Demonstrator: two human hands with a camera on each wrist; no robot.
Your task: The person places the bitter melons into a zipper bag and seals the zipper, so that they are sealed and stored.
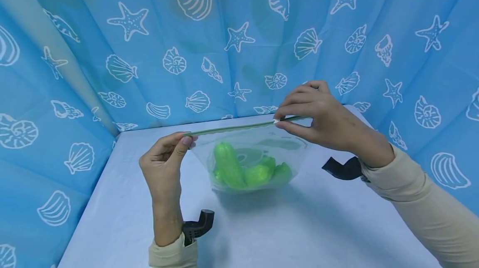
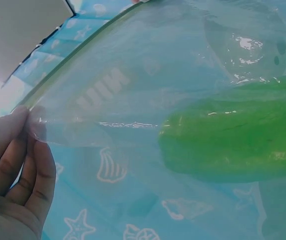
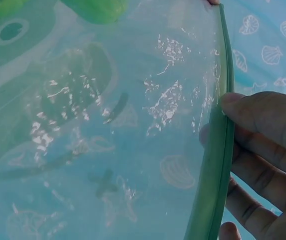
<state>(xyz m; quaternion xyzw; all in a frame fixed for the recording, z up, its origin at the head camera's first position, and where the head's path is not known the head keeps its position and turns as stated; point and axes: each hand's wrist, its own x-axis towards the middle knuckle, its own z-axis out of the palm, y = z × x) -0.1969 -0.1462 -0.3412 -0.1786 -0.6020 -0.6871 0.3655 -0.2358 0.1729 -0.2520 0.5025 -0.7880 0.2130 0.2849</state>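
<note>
A clear zip bag with a green zip strip along its top and a printed design hangs between both hands, above the table. Inside lie several light green vegetables that look like peppers. My left hand pinches the bag's top left corner between thumb and fingers. My right hand pinches the zip at a small white slider, right of the strip's middle. In the right wrist view the thumb presses on the green zip strip, and fingers lie behind it. The bag's right top corner is partly hidden by my right hand.
A white table lies below the bag. Blue curtains with white shells and starfish stand close behind the table and along its sides. Black wrist cameras sit on both wrists, over beige sleeves.
</note>
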